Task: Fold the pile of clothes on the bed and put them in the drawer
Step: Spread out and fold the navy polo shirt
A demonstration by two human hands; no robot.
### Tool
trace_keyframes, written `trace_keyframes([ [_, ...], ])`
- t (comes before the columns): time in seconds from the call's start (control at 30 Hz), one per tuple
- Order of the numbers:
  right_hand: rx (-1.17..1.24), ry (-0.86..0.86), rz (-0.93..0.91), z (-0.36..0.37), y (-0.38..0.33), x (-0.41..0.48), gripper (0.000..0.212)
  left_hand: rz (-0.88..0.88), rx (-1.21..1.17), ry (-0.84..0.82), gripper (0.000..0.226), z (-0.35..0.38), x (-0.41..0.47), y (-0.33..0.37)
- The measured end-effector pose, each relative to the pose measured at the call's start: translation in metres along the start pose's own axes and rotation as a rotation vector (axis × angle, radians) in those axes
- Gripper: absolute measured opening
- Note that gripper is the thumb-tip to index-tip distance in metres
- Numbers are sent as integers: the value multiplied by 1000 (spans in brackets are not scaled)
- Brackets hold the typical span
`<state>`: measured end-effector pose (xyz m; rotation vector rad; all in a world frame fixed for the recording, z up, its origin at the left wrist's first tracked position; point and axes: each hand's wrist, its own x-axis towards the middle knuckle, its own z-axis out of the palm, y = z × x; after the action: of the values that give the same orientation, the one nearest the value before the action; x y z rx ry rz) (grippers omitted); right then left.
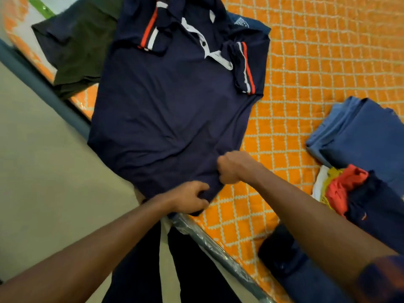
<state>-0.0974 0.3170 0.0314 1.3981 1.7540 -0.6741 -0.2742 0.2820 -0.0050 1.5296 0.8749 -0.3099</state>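
Note:
A navy polo shirt (170, 106) with red and white sleeve stripes lies spread face up on the orange quilted bed (317, 51), its sleeves folded inward. My left hand (190, 199) grips the shirt's bottom hem near the bed's edge. My right hand (235, 167) pinches the same hem a little further right. A dark olive garment (80, 47) lies beyond the shirt at the upper left, and a blue garment (247, 25) peeks out from under the collar.
Folded blue clothes (360, 136) sit at the right. Below them lies a heap with red, yellow and navy pieces (349, 193). A dark blue garment (290, 259) rests by the near bed edge. The bed frame (218, 252) runs diagonally, with beige floor (43, 171) on the left.

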Motion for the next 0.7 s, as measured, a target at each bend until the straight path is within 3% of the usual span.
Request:
trace_keyframes([
  [0.1,-22,-260,163,33,20,-23,22,-81,-194,-187,35,43,1,14],
  [0.13,-9,-349,207,39,25,-27,13,-101,-274,-153,30,50,2,17],
  [0.2,49,-429,259,43,31,-29,15,-130,-505,4,10,51,6,15],
  [0.27,105,-280,231,37,28,-22,16,-139,-677,341,9,35,3,-2],
  [0.37,299,102,176,4,7,8,22,-127,-590,986,9,-13,-17,-50],
  [0.47,618,417,111,-54,-23,52,17,-238,-414,1280,43,-69,-46,-108],
  [0.53,755,603,53,-98,-36,86,25,-358,-349,1269,68,-98,-60,-140],
  [0.6,822,754,7,-142,-45,122,37,-389,-454,1109,89,-111,-67,-163],
  [0.7,869,938,47,-205,-49,172,45,-357,-566,903,101,-110,-68,-185],
])
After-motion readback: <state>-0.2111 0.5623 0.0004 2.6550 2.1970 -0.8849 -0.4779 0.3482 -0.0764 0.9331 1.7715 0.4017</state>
